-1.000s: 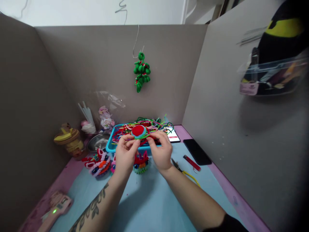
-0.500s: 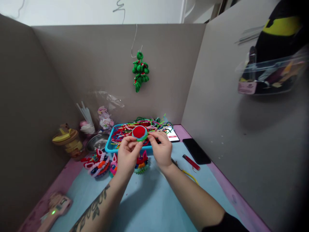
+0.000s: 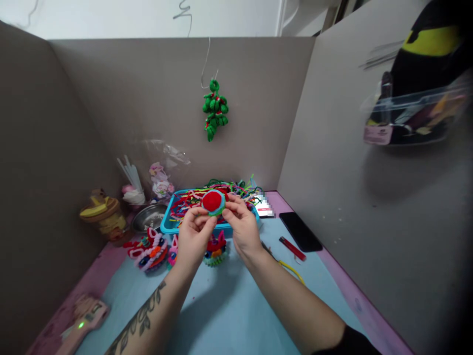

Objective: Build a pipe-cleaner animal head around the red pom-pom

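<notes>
Both my hands hold up a small round pipe-cleaner disc, red in the middle with blue and green rings round it. My left hand pinches its lower left edge. My right hand pinches the green outer strand at its right edge. The disc hangs in the air in front of a blue tray heaped with coloured pipe cleaners. Under my hands, on the light blue mat, lies a small colourful pipe-cleaner figure.
Another pipe-cleaner figure lies left, a glue gun at the near left. A metal bowl, a brown toy, two phones, a red tool and yellow-handled pliers surround. A green ornament hangs on the back wall.
My right hand has drawn in closer to the disc, laying the green strand tighter round its edge. The disc has stayed at about the same height.
</notes>
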Demonstrator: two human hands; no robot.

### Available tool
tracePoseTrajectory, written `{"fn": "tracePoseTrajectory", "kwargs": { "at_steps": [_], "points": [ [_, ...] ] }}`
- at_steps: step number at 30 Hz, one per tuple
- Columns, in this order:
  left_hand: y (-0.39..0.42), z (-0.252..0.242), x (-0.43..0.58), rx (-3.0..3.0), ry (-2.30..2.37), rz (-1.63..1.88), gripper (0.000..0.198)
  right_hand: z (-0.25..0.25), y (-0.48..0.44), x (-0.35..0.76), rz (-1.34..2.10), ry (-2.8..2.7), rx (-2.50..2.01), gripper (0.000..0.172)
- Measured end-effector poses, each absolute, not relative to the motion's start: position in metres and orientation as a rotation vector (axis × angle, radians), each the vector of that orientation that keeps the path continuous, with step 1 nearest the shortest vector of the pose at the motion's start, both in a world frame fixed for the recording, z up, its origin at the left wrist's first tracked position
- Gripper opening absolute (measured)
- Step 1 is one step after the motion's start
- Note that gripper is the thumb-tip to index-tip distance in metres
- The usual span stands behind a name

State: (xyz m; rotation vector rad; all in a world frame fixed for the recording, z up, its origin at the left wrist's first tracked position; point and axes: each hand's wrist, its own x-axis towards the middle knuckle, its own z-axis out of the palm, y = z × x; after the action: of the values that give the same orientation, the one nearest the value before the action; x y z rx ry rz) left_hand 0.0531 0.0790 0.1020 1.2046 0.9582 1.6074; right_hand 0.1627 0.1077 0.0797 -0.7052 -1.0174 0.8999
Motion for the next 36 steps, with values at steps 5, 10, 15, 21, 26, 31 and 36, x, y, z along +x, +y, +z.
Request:
{"fn": "tracePoseTrajectory", "kwargs": {
  "at_steps": [5,10,15,21,26,31,36],
  "points": [
    [0.077,0.106,0.052,1.224,0.975,1.555,0.032,0.083,0.108,0.166,0.935,-1.008,-0.679,0.016],
    [0.077,0.107,0.051,1.271,0.973,1.537,0.031,0.086,0.107,0.167,0.987,-0.987,-0.665,0.015],
    [0.078,0.108,0.050,1.240,0.923,1.559,0.034,0.091,0.105,0.174,0.929,-1.087,-0.711,0.011],
    [0.084,0.108,0.048,0.912,0.862,1.559,0.046,0.088,0.104,0.174,0.802,-1.228,-0.837,0.008],
    [0.084,0.106,0.051,0.771,0.788,1.477,0.044,0.082,0.097,0.162,0.698,-1.157,-0.842,0.017],
    [0.083,0.104,0.053,0.703,0.754,1.485,0.044,0.073,0.096,0.151,0.758,-1.055,-0.770,0.022],
    [0.081,0.103,0.055,0.727,0.788,1.559,0.044,0.067,0.101,0.149,0.820,-1.043,-0.756,0.021]
  ]
}}
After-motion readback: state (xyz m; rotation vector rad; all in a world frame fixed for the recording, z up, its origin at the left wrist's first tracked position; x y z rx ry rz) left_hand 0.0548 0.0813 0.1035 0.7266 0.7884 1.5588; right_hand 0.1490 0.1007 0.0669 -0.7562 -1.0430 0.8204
